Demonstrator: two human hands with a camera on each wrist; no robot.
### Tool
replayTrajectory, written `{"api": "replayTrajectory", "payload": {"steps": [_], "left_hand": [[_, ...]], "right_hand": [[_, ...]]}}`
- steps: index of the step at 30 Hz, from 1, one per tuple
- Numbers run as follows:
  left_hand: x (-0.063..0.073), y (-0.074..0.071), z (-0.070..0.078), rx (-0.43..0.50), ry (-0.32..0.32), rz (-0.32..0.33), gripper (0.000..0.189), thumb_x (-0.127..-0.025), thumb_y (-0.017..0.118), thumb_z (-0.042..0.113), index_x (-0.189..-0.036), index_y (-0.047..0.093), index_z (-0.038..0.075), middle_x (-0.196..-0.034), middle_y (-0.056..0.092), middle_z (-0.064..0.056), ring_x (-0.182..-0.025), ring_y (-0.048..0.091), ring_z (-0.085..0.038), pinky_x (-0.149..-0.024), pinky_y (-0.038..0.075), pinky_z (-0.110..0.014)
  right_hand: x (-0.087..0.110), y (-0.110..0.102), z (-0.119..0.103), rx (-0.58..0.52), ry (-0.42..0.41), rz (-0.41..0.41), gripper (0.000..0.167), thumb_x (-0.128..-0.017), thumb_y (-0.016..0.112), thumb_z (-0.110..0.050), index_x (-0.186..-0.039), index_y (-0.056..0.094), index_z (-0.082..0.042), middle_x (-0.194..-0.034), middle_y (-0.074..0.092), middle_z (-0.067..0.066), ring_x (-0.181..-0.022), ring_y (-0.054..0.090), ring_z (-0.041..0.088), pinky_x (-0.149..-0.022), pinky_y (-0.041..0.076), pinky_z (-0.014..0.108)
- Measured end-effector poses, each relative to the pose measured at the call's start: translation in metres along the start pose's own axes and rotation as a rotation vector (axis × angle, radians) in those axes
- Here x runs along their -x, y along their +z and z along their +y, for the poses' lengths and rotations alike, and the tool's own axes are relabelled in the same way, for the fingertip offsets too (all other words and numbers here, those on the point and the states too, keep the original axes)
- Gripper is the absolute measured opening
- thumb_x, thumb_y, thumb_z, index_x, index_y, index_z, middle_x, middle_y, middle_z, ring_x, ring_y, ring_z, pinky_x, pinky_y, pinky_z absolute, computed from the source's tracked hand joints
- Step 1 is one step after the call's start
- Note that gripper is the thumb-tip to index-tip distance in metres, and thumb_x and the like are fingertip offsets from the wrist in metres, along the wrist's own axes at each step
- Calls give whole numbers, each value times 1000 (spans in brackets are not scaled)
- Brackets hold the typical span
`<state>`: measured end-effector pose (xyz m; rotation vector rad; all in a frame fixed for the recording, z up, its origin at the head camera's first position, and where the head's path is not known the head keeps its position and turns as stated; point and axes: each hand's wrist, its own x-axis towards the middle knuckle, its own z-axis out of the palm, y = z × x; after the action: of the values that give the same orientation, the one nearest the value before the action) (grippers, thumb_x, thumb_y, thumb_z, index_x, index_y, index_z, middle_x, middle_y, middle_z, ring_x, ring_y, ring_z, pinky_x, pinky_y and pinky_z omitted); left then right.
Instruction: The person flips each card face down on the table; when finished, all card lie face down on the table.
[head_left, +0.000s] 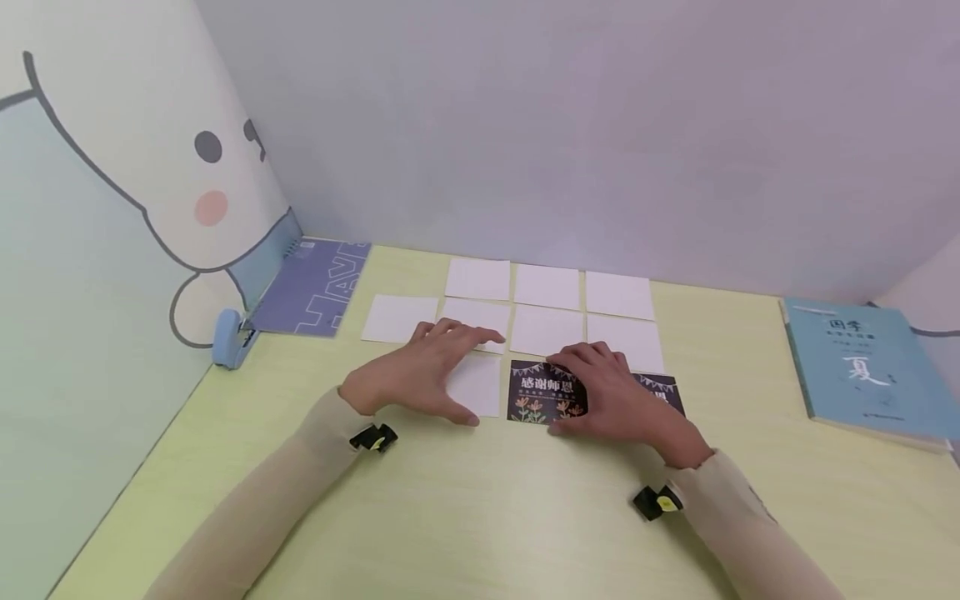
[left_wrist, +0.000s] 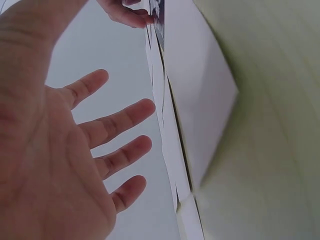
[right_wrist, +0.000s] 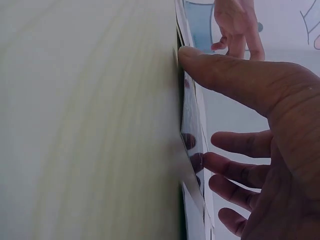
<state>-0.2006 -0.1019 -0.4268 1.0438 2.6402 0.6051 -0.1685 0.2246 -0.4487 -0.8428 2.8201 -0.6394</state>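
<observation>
My right hand (head_left: 611, 392) is over two dark printed cards with white lettering and bunting. The left printed card (head_left: 532, 392) has orange flowers; the right printed card (head_left: 663, 392) is largely covered by the hand. Its thumb (right_wrist: 192, 55) is at the near edge of a card, and its fingers spread loosely toward the far edge. My left hand (head_left: 420, 367) hovers with fingers spread and holds nothing. Below it lies a blank white card (head_left: 483, 383), partly hidden. Further blank white cards (head_left: 547, 329) lie face down in rows behind.
On the left are a purple spiral notebook (head_left: 315, 287) and a light blue stapler-like item (head_left: 231, 340). A thick blue book (head_left: 870, 362) lies on the right. The pale green table (head_left: 465, 517) meets a grey wall (head_left: 570, 125) behind the cards.
</observation>
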Motion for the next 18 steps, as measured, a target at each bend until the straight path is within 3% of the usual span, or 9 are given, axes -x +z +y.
{"api": "replayTrajectory", "payload": {"steps": [11,18], "left_hand": [[-37,10,27,-20,73,-16,108,-75,94,53,-163,31,38,-155,58,3,-145,42,-24,-112,33,-55],[-47,20,36,-14,104,9,106,-77,92,49,-163,31,36,-149,63,5,-139,46,-23,-108,35,-51]], "right_hand": [[3,0,2,19,-17,22,92,-75,96,-44,-152,56,-14,-149,58,11,-129,48,31,-103,37,55],[4,1,4,8,-21,36,89,-75,96,-44,-150,59,-13,-148,59,11,-131,48,32,-102,37,56]]}}
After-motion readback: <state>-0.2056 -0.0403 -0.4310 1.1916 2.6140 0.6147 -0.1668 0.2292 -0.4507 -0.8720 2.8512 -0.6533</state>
